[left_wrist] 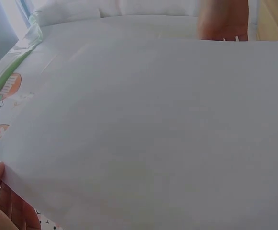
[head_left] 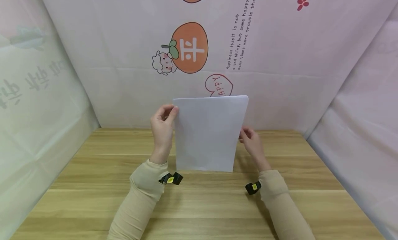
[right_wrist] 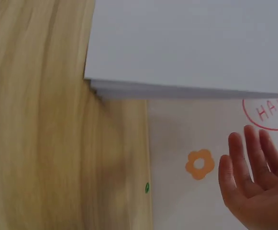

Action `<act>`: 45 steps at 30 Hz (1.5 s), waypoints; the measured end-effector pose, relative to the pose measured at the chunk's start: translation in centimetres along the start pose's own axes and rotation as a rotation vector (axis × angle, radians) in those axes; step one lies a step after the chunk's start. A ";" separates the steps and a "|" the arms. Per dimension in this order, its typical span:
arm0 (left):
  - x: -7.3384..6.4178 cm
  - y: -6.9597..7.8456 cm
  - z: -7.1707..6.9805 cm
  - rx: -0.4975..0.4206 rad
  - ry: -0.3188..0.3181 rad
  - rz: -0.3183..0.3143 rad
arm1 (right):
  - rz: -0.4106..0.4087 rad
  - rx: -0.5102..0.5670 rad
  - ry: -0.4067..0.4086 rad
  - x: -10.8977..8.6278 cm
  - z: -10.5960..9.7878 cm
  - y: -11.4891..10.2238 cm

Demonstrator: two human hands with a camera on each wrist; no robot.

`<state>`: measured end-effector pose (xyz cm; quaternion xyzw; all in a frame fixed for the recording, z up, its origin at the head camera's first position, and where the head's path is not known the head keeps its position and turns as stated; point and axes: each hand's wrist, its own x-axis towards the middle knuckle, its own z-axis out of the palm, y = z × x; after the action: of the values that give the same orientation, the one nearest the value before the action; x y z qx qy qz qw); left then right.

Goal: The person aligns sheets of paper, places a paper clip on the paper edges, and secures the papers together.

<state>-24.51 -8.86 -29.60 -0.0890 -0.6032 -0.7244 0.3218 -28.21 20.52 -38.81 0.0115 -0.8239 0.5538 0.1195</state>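
- Table (head_left: 208, 205): paper (head_left: 208, 134) upright over it.
- Paper: layered, likely light, bendy, slippery, easily creased; best held by both side edges.
- Left hand (head_left: 162, 131): pinches its upper left corner.
- Right hand (head_left: 253, 144): fingers loosely extended near its right edge.

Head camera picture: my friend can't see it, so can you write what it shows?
A stack of white paper is held upright over a wooden table, the person's left hand pinching it near the upper left corner. The right hand is beside the right edge. Behind is a white backdrop printed with orange cartoon fruit and English words.
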 end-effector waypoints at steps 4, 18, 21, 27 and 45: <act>0.0 0.0 0.1 -0.005 0.000 -0.002 | -0.020 -0.209 -0.036 0.5 -0.2 0.9; -0.3 -0.2 0.3 0.001 -0.014 0.007 | 0.041 -0.473 -0.162 2.0 -0.5 3.0; -0.2 -0.2 0.3 -0.004 -0.012 0.004 | 0.046 -0.503 -0.183 2.3 -0.4 3.1; -0.1 -0.4 0.2 -0.009 -0.010 -0.002 | 0.075 -0.543 -0.214 3.4 -0.3 3.9; -0.1 -0.1 0.3 -0.017 -0.016 -0.037 | 0.071 -0.708 -0.293 5.6 0.1 5.0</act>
<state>-24.54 -8.58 -29.70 -0.0863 -0.6013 -0.7344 0.3027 -34.44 23.00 -42.22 0.0201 -0.9725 0.2311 -0.0224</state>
